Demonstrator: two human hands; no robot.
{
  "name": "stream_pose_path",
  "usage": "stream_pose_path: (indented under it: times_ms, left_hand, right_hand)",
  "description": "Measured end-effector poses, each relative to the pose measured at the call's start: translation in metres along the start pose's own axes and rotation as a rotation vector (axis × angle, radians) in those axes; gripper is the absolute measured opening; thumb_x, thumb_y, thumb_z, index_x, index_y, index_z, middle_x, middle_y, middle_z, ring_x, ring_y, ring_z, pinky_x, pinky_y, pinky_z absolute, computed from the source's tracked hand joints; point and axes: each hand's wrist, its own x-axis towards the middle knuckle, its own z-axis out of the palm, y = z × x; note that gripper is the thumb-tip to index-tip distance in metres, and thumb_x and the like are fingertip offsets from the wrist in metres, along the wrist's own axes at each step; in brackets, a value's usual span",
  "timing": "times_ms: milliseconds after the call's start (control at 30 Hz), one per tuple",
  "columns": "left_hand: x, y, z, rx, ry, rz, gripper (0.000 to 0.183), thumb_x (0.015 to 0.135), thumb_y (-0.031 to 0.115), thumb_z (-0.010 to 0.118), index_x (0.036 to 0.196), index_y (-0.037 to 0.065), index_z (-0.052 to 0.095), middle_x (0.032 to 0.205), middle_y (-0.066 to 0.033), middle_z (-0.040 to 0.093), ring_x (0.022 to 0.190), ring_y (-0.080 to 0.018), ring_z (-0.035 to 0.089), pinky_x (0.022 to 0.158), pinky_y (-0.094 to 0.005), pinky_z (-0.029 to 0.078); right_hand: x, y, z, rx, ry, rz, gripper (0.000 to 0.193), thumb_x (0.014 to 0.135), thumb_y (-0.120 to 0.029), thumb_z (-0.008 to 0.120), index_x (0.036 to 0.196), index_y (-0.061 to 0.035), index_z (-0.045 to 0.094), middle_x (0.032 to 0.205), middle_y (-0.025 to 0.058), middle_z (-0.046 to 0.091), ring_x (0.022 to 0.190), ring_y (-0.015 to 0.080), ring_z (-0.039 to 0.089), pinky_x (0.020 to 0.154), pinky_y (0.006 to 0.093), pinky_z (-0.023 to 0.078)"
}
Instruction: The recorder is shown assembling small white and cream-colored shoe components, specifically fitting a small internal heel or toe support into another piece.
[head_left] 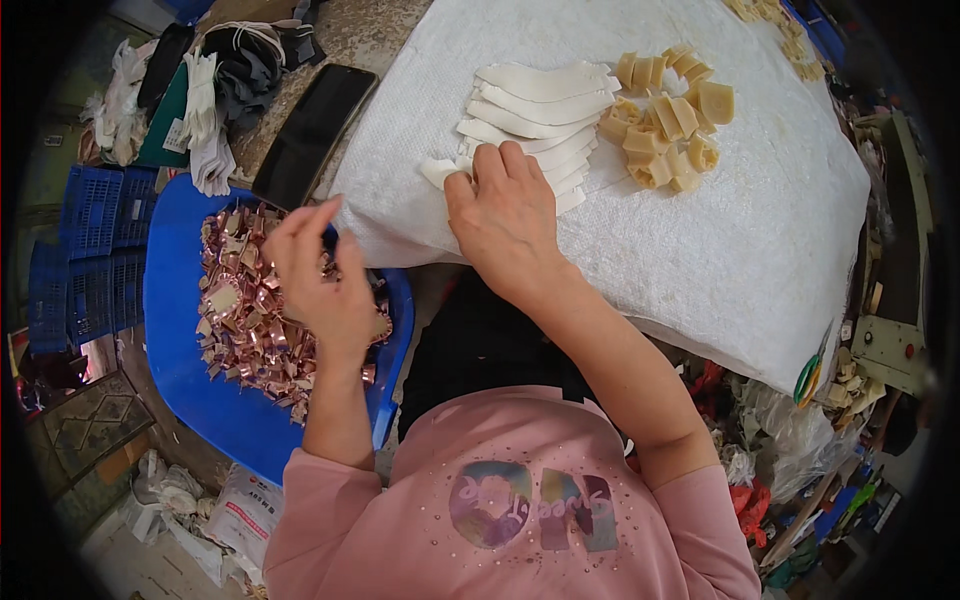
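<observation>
My right hand point(507, 215) reaches onto the white-covered work surface point(690, 270), its fingers bent and pressed together on a white curved strip. The fingertips are partly hidden from view. More white curved strips point(545, 105) lie fanned out and overlapping just beyond the knuckles. A small white end piece point(437, 172) shows beside the thumb. Over the blue tub point(180, 330) at the left, my left hand point(322, 275) hovers with fingers apart and nothing visible in it. Below it the tub holds a heap of small shiny pink-copper pieces point(250, 320) with beige parts.
Tan moulded pieces point(665, 120) are clustered right of the strips. A dark phone point(315, 130) lies by the surface's left edge. White gloves point(203, 115) hang at the upper left, above blue crates point(95, 220). Plastic bags point(790, 435) and scraps crowd the lower right.
</observation>
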Motion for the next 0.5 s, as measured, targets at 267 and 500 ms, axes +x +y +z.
stream_pose_path:
  times_ms: [267,500]
  left_hand:
    - [0.001,0.034,0.036,-0.427,-0.267,-0.003,0.024,0.081,-0.002,0.052,0.103,-0.003,0.060,0.100,-0.0107,0.060,0.095,-0.0186,0.056,0.086,-0.0302,0.043]
    - [-0.006,0.039,0.056,-0.082,-0.376,0.303,0.036,0.075,-0.005,0.056,0.110,0.004,0.060,0.113,-0.0122,0.059,0.103,-0.0276,0.057,0.091,-0.0401,0.040]
  right_hand:
    - [-0.006,0.017,-0.006,0.457,0.086,0.218,0.009,0.072,-0.003,0.058,0.080,0.0017,0.057,0.083,0.0149,0.054,0.085,0.0335,0.052,0.075,0.0404,0.044]
    - [-0.019,0.024,-0.009,1.173,0.195,0.655,0.008,0.084,-0.001,0.053,0.090,0.0023,0.056,0.087,0.0088,0.056,0.081,0.0176,0.055,0.075,0.0272,0.043]
